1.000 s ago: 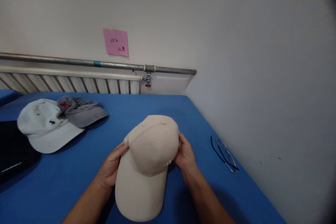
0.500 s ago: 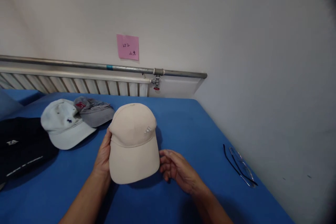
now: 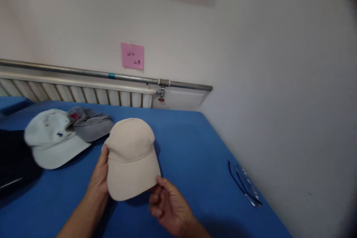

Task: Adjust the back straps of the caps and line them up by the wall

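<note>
OK so your L hand (image 3: 99, 174) had the beige cap (image 3: 131, 141) by its left side, thumb up near the crown, & your R hand (image 3: 171, 208) was pinching the brim (image 3: 132, 178) at its right front corner w/ the other fingers curled below. Neither hand was empty, then. Progress-wise, AFAICT the cap was up in your hands, front facing you, brim pointing down & tilted a bit, and it wasn't put down yet; couldn't tell if its back edge touched anything, & no idea how much was left tbh. Just left of it were the grey cap (image 3: 93, 128) w/ a red patch, then the pale cap (image 3: 50, 130) overlapping it, & the dark cap (image 3: 16, 156) cut off at the frame edge. All 3 lay on the blue surface (image 3: 195, 156) (bed or table, dunno). Glasses (image 3: 238, 183) sat well off to the right, near the wall (image 3: 264, 81). Room-wise: radiator (image 3: 69, 81) behind, metal pipe (image 3: 189, 85) above it, red valve (image 3: 161, 100), plus a pink note (image 3: 132, 55) w/ handwriting stuck up over the pipe.
</note>
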Tool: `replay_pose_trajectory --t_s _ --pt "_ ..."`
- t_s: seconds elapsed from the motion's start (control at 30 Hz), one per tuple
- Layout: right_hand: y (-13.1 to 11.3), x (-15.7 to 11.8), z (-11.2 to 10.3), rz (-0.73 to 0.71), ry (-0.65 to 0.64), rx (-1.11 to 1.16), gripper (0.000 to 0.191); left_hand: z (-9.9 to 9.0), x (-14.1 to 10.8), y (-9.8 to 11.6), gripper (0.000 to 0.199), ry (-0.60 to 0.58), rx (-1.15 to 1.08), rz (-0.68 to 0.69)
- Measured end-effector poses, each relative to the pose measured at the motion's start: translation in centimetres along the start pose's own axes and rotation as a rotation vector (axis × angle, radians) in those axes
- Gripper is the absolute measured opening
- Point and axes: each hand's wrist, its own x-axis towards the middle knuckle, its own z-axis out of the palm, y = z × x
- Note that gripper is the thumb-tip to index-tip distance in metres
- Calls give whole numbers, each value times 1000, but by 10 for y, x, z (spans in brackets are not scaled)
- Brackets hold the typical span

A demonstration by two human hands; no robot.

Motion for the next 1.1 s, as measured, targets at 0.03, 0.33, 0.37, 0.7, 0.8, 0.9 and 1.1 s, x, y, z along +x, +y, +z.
replay_pose_trajectory --t_s 0.03,0.33,0.37,0.7,0.8,0.9,1.1 --pt "1 -1 0 27 12 10 40 1 -1 -1 46 26 15 -30" --pt "-8 -8 -3 -129 -51 100 48 5 -4 -10 32 42 153 72" --pt "-13 -9 -4 -163 -54 97 48 4 -3 -12 33 20 164 77" --pt "-83 7 -37 -609 -52 -10 36 -12 10 -35 28 -148 492 -40" --pt "-102 20 -46 -672 -28 -26 36 -13 8 -41 25 -147 590 -66" --pt "-123 34 -55 -716 -13 -17 37 -16 7 -46 21 -180 641 -60" --pt "-170 67 -69 -777 14 29 37 -32 18 -57 23 -269 796 -28"
